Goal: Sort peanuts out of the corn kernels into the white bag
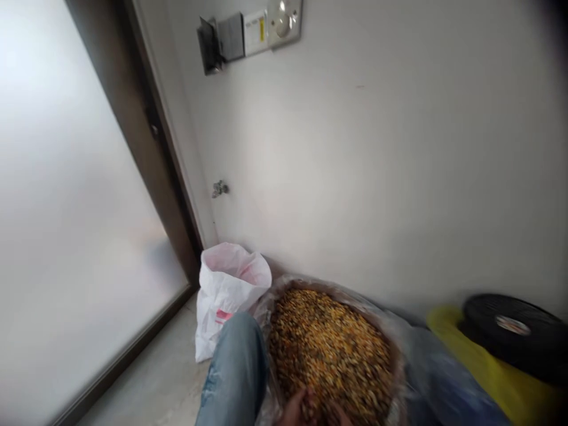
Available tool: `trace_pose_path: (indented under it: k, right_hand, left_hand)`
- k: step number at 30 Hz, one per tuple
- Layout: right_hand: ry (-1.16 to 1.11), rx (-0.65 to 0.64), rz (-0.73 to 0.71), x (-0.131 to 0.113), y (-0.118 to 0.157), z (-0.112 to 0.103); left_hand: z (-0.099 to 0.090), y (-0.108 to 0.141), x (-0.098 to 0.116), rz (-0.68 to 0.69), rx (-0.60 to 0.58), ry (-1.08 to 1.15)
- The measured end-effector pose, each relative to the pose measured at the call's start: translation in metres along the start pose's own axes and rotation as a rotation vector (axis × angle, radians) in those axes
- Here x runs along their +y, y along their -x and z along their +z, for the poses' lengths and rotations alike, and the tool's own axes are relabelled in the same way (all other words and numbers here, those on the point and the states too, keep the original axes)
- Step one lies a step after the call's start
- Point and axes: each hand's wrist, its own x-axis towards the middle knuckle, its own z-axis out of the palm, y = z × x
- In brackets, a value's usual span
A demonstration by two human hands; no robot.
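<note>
A large bag lined with clear plastic stands open, full of small yellow, orange and brown pieces. At its near edge, low in the view, my left hand reaches into the pieces, its fingertips among them. Just to the right, part of my right hand touches the same pieces. Both hands are blurred and cut off by the bottom edge, so their grip cannot be made out.
Left of the bag stands an open white sack, beside my knee in jeans. A frosted door is at left, a tap on the wall. A black lid rests on something yellow at right.
</note>
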Motion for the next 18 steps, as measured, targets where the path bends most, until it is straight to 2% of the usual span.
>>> trace_pose_path:
  k: [2, 4, 6, 8, 11, 14, 18]
  right_hand:
    - [-0.108, -0.080, 0.059, 0.005, -0.006, -0.025]
    - [-0.337, -0.190, 0.158, 0.000, -0.007, -0.040]
    - [-0.565, -0.245, 0.262, -0.012, -0.002, -0.046]
    - [-0.668, -0.256, 0.305, -0.026, 0.004, -0.047]
    - [-0.694, -0.286, 0.314, -0.042, 0.011, -0.047]
    - [-0.605, -0.375, 0.288, -0.049, 0.015, -0.046]
    - [-0.494, -0.483, 0.249, -0.050, 0.021, -0.040]
  left_hand:
    - [0.005, -0.005, -0.016, 0.010, -0.014, 0.032]
    - [0.008, -0.004, -0.019, 0.018, -0.023, 0.041]
    - [0.011, 0.001, -0.014, 0.016, -0.010, 0.034]
    - [0.014, 0.004, -0.009, 0.016, 0.000, 0.038]
    - [0.017, 0.007, -0.006, 0.017, 0.011, 0.038]
    - [0.016, 0.004, -0.009, 0.023, 0.017, 0.021]
    - [0.011, -0.002, -0.012, 0.048, -0.062, -0.004]
